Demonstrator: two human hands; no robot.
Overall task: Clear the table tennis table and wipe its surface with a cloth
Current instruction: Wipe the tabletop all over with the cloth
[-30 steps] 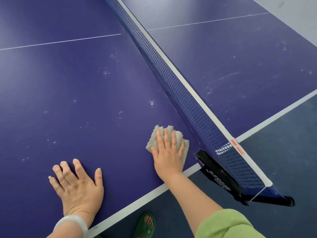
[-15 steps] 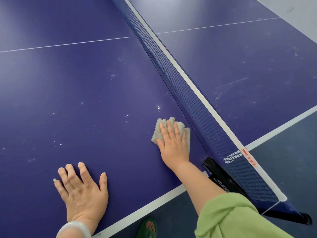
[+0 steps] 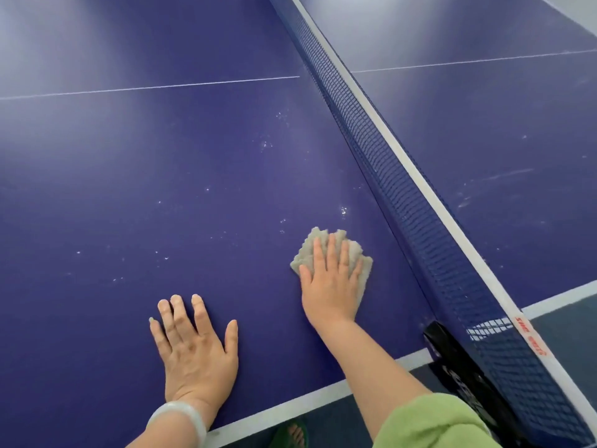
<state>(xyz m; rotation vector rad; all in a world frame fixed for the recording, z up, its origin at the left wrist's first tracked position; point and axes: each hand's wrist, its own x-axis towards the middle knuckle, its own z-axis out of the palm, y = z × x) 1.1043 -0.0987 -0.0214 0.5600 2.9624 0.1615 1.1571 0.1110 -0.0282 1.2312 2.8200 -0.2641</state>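
The right hand (image 3: 329, 286) lies flat on a crumpled grey cloth (image 3: 305, 255), pressing it down onto the blue worktop (image 3: 145, 195). Its fingers (image 3: 332, 250) are straight and slightly spread across the top of the cloth, not curled round it. The cloth sits close to the near side edge of the worktop, just to the left of the net (image 3: 403, 195) and apart from it. A strip of bare blue shows between the two.

The left hand (image 3: 193, 354) rests palm down on the worktop, well to the left of the cloth, holding nothing. Its fingers (image 3: 198, 315) are straight and fanned apart. A pale bracelet (image 3: 181, 415) circles that wrist, and a light green sleeve (image 3: 429, 421) covers the right upper arm.

Small white specks (image 3: 343, 211) dot the surface just beyond the cloth, with more scattered farther out and to the left. A white edge line (image 3: 290, 412) runs along the near border beneath both forearms. The black net clamp (image 3: 452, 360) grips that edge to the right of the right forearm. Below the edge, a foot in a green sandal (image 3: 290, 434) shows on the floor.
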